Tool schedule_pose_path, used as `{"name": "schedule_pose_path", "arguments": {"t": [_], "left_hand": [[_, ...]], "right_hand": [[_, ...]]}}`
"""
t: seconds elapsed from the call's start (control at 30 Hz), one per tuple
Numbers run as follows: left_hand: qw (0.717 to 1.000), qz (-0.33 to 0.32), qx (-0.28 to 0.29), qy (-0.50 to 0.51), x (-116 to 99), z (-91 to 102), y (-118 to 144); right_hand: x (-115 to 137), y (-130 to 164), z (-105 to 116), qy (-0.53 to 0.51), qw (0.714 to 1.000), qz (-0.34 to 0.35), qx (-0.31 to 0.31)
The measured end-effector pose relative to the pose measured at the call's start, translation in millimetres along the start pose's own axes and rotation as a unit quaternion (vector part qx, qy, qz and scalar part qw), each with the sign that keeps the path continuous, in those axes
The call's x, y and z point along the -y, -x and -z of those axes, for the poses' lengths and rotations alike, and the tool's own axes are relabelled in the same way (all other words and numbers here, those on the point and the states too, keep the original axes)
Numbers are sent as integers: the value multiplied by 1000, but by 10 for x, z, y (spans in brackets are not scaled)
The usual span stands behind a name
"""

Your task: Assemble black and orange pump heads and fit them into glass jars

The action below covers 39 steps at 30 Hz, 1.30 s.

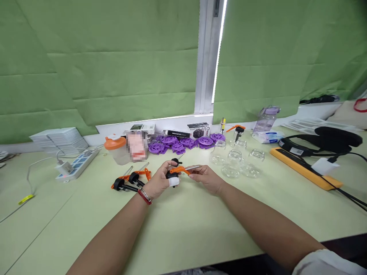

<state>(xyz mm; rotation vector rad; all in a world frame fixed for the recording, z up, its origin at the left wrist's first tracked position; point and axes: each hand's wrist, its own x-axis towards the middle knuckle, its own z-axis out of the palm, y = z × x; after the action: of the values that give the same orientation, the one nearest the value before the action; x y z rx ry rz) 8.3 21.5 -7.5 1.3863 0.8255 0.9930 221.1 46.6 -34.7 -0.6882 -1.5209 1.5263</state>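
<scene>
While held above the table (183, 229), an orange-and-black clamp (179, 170) is gripped by both hands, left hand (160, 183) at its black end, right hand (205, 177) closed on its metal bar, spare clamps (130, 179) lying just left.

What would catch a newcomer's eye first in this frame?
Most likely the two hands meeting at the table's centre: the left hand and right hand together hold an orange-and-black pump tool with a metal tube. Behind them, a row of purple wheels lines the window sill side, with clear glass jars just to the right. More orange-and-black tools lie left of the hands.
</scene>
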Motion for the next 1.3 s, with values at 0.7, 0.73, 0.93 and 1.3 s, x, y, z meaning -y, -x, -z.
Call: {"name": "schedule_pose_path", "arguments": {"t": [0.7,0.73,0.93,1.3], "left_hand": [[976,-32,-156,148,-108,94,-49],[974,-36,-168,149,-98,110,-57],[967,-25,-210,140,-51,137,-88],[957,-29,-245,154,56,187,-139]], "right_hand": [[-105,-34,-281,388,921,22,-24],[-114,-51,-328,430,902,29,-16],[-106,-185,-638,603,795,-62,-28],[-111,-276,-695,639,756,-135,-48]]}}
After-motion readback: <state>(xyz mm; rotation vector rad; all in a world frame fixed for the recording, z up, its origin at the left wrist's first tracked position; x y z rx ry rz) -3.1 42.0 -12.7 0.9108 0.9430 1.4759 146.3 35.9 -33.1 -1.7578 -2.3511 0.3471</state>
